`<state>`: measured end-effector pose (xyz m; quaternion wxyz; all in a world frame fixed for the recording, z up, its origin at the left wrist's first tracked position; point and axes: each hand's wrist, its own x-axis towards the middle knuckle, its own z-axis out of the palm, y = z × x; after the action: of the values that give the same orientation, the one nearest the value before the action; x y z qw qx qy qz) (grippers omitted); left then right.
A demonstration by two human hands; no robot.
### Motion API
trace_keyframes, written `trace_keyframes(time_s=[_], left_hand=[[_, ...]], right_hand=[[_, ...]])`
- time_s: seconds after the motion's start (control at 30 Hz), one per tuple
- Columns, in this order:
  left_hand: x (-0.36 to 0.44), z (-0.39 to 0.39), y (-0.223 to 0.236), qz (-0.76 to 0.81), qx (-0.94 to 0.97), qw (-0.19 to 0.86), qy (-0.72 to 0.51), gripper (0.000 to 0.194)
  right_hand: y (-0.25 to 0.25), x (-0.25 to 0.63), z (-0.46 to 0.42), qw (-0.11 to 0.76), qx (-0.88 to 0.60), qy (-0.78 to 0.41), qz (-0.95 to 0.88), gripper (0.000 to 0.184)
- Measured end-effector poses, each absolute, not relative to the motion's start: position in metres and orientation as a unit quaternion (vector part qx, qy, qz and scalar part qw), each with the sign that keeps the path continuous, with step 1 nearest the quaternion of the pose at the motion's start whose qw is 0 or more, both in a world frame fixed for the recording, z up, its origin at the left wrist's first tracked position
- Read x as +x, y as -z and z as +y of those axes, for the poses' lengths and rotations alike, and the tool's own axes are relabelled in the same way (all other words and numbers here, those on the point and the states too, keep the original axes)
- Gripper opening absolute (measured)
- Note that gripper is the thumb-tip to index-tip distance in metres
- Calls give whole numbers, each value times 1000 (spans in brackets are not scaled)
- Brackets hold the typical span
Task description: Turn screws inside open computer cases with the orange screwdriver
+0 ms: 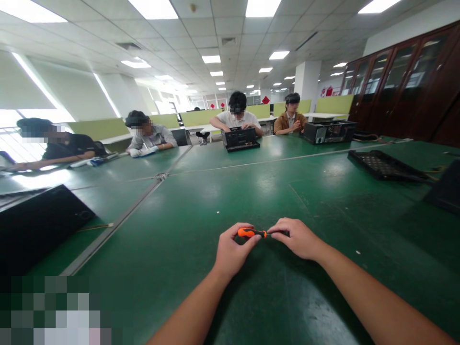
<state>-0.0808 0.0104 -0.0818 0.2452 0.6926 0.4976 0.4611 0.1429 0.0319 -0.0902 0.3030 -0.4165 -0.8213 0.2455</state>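
Observation:
An orange and black screwdriver [247,233] lies crosswise between my two hands, above the green table [172,211]. My left hand [232,247] is closed round its handle, with the thumb along the near side. The fingers of my right hand [293,235] pinch the thin shaft where it leaves the handle on the right. Most of the shaft and its tip are hidden by those fingers.
A black panel [46,215] lies at the left near a metal table seam [118,223]. At the right are a black slotted frame [388,165] and a dark case part [447,187]. Across the table several people sit, two by black computer cases [240,139].

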Motion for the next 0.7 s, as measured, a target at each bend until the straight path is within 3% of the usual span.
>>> trace_keyframes(time_s=[0.23,0.43,0.7], left_hand=[[-82,12,88,477,689,282,-467,44],[-81,10,85,474,684,274,-482,35],[-81,7,84,458,689,264,-496,39]], right_hand=[[88,143,29,280,-406,-242,-836,14],[84,141,26,298,-408,-220,-834,13],[86,143,27,315,-412,-190,-834,11]])
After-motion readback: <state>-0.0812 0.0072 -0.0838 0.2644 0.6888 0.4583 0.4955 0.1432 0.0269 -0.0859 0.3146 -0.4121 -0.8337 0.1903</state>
